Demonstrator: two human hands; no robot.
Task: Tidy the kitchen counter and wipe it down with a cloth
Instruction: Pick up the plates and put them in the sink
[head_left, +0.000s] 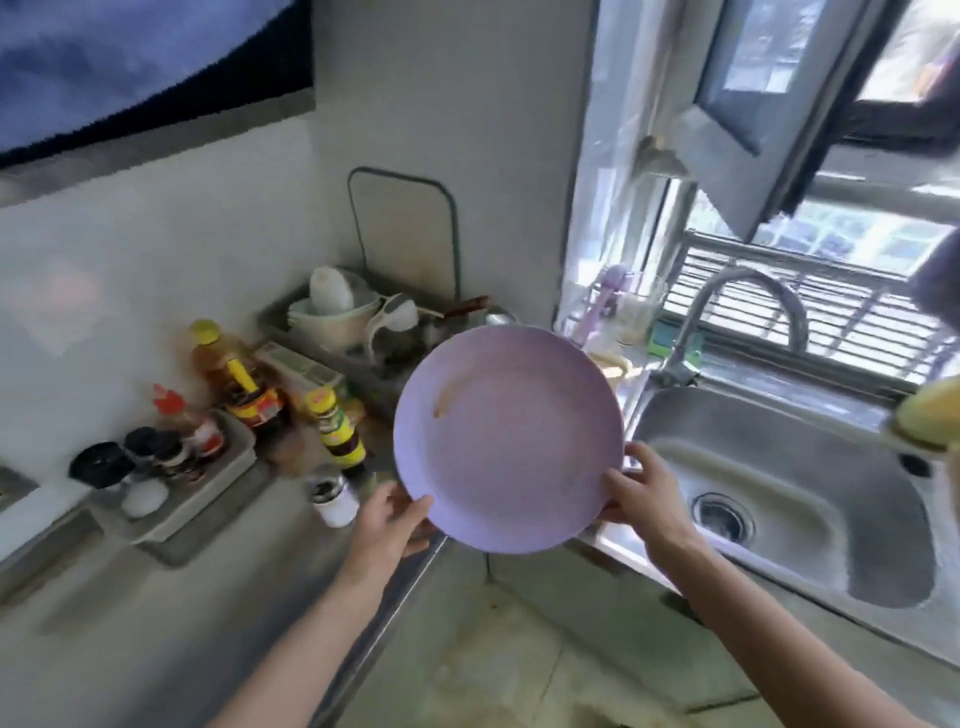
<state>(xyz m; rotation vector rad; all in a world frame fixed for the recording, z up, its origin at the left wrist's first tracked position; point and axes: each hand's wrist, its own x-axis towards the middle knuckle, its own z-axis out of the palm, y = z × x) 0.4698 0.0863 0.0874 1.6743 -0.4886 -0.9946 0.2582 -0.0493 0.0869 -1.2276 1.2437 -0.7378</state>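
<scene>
A round lilac plate (506, 436) with a brown smear near its upper left is held up in the air, tilted toward me, over the corner where the steel counter (208, 597) meets the sink (789, 493). My left hand (392, 525) grips its lower left rim with the thumb on the face. My right hand (641, 493) grips the lower right rim. No cloth is in view.
Sauce bottles (340, 431) and a tray of spice jars (171, 467) crowd the counter at left. A dish rack (363, 322) with bowls stands in the corner. The tap (737, 306) arches over the sink below an open window. A yellow object (932, 413) sits at the right edge.
</scene>
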